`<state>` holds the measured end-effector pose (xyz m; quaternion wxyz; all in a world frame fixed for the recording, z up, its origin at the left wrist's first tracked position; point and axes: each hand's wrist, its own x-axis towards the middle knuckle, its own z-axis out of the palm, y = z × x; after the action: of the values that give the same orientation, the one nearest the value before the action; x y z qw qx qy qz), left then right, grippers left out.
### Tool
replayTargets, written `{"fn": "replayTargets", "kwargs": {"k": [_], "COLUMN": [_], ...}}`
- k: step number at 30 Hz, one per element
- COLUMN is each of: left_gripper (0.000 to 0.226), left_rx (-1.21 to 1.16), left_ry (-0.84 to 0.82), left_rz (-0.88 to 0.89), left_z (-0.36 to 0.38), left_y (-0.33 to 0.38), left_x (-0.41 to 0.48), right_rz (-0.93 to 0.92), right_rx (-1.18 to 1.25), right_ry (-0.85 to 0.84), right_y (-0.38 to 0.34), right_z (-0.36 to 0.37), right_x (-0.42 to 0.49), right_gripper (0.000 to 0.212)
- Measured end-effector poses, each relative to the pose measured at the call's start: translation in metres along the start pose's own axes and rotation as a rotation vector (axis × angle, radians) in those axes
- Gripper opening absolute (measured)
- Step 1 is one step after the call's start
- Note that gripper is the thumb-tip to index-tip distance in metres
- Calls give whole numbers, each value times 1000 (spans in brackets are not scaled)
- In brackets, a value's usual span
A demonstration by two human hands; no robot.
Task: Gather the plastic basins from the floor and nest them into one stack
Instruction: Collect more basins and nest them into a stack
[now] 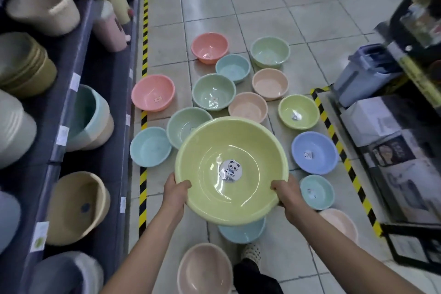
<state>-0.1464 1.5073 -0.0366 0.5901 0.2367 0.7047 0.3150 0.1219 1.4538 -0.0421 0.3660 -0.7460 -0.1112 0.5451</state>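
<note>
I hold a large yellow-green basin (214,148) with a panda sticker inside, lifted above the floor. My left hand (175,192) grips its near-left rim, thumb over the edge. My right hand (287,192) grips the near-right rim the same way. Several smaller basins lie on the tiled floor: pink ones (152,92) (210,46), green ones (213,92) (269,51), light blue ones (150,147) (232,68), peach ones (269,83) (248,107), a small yellow-green one (298,112) and a periwinkle one (315,151). A blue basin (241,231) sits partly hidden under the held basin.
A shelf unit (71,126) at the left holds stacked tubs and buckets. At the right stand a dark rack (405,174) with boxes and a grey bin (365,74). Yellow-black hazard tape (144,55) lines the aisle. My shoe (250,252) is beside a pinkish basin (204,267).
</note>
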Motion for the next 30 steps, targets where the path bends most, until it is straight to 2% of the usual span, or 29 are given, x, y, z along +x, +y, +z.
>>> {"fn": "replayTargets", "kwargs": {"k": [8, 16, 23, 28, 30], "left_gripper": [48, 39, 37, 42, 45], "left_rx": [-25, 0, 102, 274, 353], "left_ry": [26, 47, -96, -254, -344], "left_rz": [-6, 37, 20, 7, 2], "left_z": [45, 81, 119, 176, 203], "left_y": [42, 81, 119, 157, 170], "left_x": [-79, -81, -19, 47, 65], "right_rz": [10, 34, 35, 90, 131], "right_rx": [25, 136, 245, 373, 433], "right_ry": [-15, 19, 121, 281, 371], "right_y": [-57, -83, -101, -121, -124], "right_z": [-67, -82, -80, -76, -78], "right_x": [-51, -51, -19, 13, 25], "right_gripper": [40, 33, 39, 45, 40]}}
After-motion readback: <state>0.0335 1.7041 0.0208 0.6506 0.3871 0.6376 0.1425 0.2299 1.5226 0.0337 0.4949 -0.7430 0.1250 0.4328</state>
